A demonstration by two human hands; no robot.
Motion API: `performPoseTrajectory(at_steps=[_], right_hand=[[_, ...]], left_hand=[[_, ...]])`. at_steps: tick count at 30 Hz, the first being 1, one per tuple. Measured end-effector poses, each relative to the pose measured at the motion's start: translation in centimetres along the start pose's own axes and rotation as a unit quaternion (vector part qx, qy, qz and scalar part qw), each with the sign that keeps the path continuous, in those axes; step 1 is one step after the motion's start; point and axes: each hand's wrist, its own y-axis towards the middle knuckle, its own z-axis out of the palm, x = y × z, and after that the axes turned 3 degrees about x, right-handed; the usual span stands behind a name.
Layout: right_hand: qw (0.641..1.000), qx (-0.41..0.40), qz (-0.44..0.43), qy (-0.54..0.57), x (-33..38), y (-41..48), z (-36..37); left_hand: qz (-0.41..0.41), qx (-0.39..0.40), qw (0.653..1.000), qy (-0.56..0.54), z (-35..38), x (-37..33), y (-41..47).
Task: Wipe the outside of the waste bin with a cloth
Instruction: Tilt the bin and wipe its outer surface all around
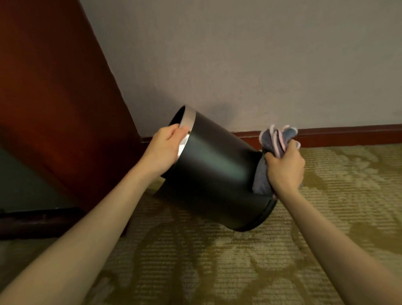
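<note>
Two bare forearms reach in from the bottom edge, the left forearm point(84, 236) long and slanting, the right forearm point(330, 234) shorter. Beyond the left hand point(166, 145), to its left, stands a reddish-brown wooden panel point(45, 89), with a dark low ledge point(34, 222) at its foot. That hand grips the waste bin point(214, 172) by its mouth: the thumb lies on the silver rim band point(187, 139) and the fingers curl over the edge into the opening.

Between the two hands the bin, a black cylinder, is tipped well over. Its long axis runs from upper left to lower right, the open mouth pointing up and left towards the panel, the base pointing down and right. Whether its lowest edge touches the floor cannot be told.

At the base end the right hand point(285, 170) is closed tightly around a bunched grey-blue cloth point(277, 138) with pink edging, held against the bin's bottom; folds stick out above and below the fist.

Under both hands lies an olive-gold ribbed carpet point(222, 277) with a pale leafy pattern. Behind them rises a plain grey-beige wall point(260, 59), met at the floor by a reddish-brown skirting board point(354, 135).
</note>
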Motion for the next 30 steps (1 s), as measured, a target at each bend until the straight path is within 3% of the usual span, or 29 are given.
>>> performPoseTrajectory(at_steps=[9,14,21,26,30], right_hand=[[0.989,-0.07,0.019,0.132,0.7,-6.5,0.9],[0.982,-0.066,-0.053,0.169,2.6,-10.0,1.6],[0.963,-0.015,-0.103,0.247,6.1,-6.8,0.3],[0.97,-0.016,-0.071,0.232,4.7,-3.0,-0.3],[0.97,-0.047,0.004,0.239,2.0,-0.9,-0.6]], left_hand=[[-0.088,-0.043,0.994,-0.053,1.8,-0.6,1.8],[-0.054,-0.048,0.994,-0.086,3.8,-2.5,1.9],[-0.029,-0.045,0.998,-0.03,6.0,-4.2,2.8],[-0.014,-0.032,0.999,0.023,6.7,-4.7,3.7],[-0.006,0.004,1.0,0.024,8.4,-5.3,3.4]])
